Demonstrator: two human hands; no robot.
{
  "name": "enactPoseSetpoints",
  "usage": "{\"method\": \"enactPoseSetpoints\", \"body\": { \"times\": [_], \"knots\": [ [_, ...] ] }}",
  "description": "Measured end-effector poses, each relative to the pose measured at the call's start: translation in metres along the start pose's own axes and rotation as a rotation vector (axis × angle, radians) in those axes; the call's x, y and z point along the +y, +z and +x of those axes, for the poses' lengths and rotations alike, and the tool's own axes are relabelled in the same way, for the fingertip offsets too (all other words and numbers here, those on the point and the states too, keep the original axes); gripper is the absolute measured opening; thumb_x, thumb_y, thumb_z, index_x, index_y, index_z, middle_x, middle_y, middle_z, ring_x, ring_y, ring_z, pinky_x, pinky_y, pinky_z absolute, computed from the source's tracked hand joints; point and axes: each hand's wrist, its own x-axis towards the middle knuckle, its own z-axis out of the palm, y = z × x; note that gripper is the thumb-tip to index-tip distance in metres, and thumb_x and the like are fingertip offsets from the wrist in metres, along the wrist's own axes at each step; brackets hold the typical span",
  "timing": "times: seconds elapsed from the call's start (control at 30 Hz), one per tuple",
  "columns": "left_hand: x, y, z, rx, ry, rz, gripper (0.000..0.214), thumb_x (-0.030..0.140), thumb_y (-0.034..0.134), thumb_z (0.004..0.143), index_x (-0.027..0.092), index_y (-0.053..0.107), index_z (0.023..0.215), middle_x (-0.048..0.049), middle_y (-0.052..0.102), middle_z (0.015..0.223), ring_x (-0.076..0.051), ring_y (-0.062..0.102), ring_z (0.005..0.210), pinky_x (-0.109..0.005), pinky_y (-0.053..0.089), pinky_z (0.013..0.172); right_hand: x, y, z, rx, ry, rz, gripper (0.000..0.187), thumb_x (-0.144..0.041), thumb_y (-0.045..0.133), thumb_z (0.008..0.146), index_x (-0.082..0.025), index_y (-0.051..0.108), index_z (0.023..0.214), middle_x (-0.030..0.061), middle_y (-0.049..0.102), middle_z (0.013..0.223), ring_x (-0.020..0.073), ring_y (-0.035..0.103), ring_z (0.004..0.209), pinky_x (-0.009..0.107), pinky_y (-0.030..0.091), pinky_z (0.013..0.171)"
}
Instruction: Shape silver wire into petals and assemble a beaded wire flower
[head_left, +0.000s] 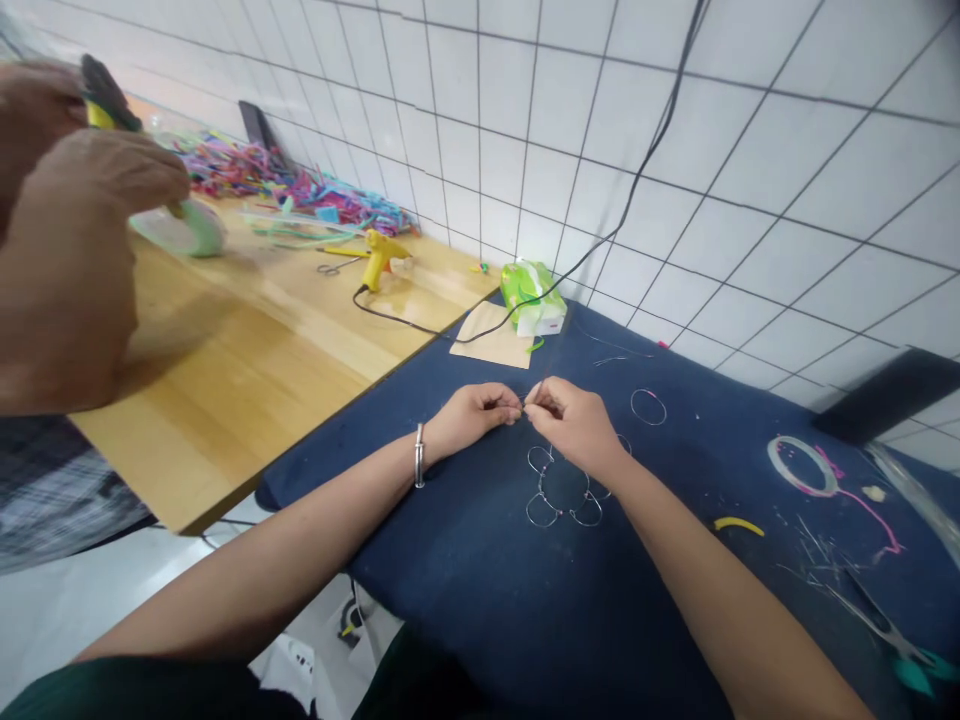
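My left hand (480, 412) and my right hand (570, 418) meet over the dark blue table, fingertips nearly touching. Both pinch what looks like a thin wire (523, 404), mostly covered by the fingers. Just below them lies a flower-shaped wire frame (562, 512), a ring with looped petals and small pink ties at the joins. My right hand and forearm hide part of its upper right side. A separate wire ring (648, 407) lies to the right of my right hand.
At left, another person's hands (105, 170) hold a yellow-and-black tool over a wooden table (247, 370). A glue gun (381, 258) lies there, its cord crossing a tissue pack (532, 298). Pliers (877, 625), wire offcuts (817, 550), a yellow strip (739, 524) and a white ring-shaped spool (802, 487) lie right.
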Motion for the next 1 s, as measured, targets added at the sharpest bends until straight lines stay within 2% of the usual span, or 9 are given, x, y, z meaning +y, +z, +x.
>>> {"method": "enactPoseSetpoints", "body": {
  "times": [0.07, 0.17, 0.3, 0.43, 0.73, 1.0],
  "knots": [
    [0.001, 0.001, 0.000, -0.030, 0.021, -0.028, 0.012, 0.025, 0.055, 0.077, 0.016, 0.063, 0.078, -0.0018, 0.063, 0.074, -0.013, 0.056, 0.071, -0.026, 0.042, 0.070, 0.003, -0.003, -0.001, 0.008, 0.006, 0.002, 0.008, -0.018, 0.048, 0.074, -0.020, 0.056, 0.076, -0.0013, 0.059, 0.069, 0.0102, 0.053, 0.063, 0.022, 0.041, 0.061],
    [0.004, 0.003, -0.002, -0.003, 0.032, -0.114, 0.012, 0.025, 0.056, 0.077, 0.015, 0.062, 0.080, -0.0034, 0.064, 0.077, -0.013, 0.057, 0.074, -0.027, 0.043, 0.073, 0.003, -0.006, 0.000, 0.031, 0.008, 0.013, 0.008, -0.018, 0.048, 0.074, -0.019, 0.056, 0.078, -0.0007, 0.059, 0.069, 0.0103, 0.054, 0.063, 0.022, 0.041, 0.061],
    [0.004, 0.009, -0.005, 0.012, 0.003, -0.204, 0.014, 0.027, 0.057, 0.077, 0.015, 0.060, 0.083, -0.0038, 0.064, 0.076, -0.012, 0.056, 0.067, -0.025, 0.043, 0.066, 0.001, -0.003, 0.000, 0.020, -0.011, 0.000, 0.008, -0.018, 0.048, 0.074, -0.020, 0.055, 0.077, -0.0008, 0.059, 0.068, 0.0106, 0.053, 0.061, 0.023, 0.040, 0.060],
    [0.000, 0.014, -0.004, -0.056, 0.008, -0.190, 0.012, 0.025, 0.057, 0.076, 0.015, 0.062, 0.079, -0.0032, 0.063, 0.073, -0.011, 0.055, 0.064, -0.024, 0.043, 0.062, 0.003, 0.000, -0.001, 0.013, -0.023, -0.016, 0.008, -0.018, 0.048, 0.075, -0.020, 0.056, 0.076, -0.0009, 0.058, 0.068, 0.0109, 0.053, 0.062, 0.023, 0.040, 0.061],
    [-0.001, 0.014, -0.004, -0.093, -0.017, -0.155, 0.014, 0.026, 0.059, 0.075, 0.017, 0.066, 0.083, -0.0042, 0.067, 0.081, -0.016, 0.061, 0.077, -0.030, 0.046, 0.076, 0.006, -0.004, 0.000, -0.005, -0.041, -0.075, 0.009, -0.019, 0.049, 0.074, -0.019, 0.058, 0.071, -0.0005, 0.061, 0.071, 0.0113, 0.053, 0.064, 0.023, 0.038, 0.061],
    [-0.003, 0.017, -0.003, -0.069, -0.006, -0.119, 0.013, 0.027, 0.064, 0.070, 0.015, 0.065, 0.077, -0.0026, 0.066, 0.073, -0.014, 0.059, 0.067, -0.026, 0.045, 0.066, 0.008, -0.005, -0.001, 0.026, -0.028, -0.102, 0.007, -0.021, 0.052, 0.072, -0.020, 0.058, 0.069, -0.0014, 0.061, 0.067, 0.0109, 0.053, 0.061, 0.022, 0.038, 0.058]
  ]
}}
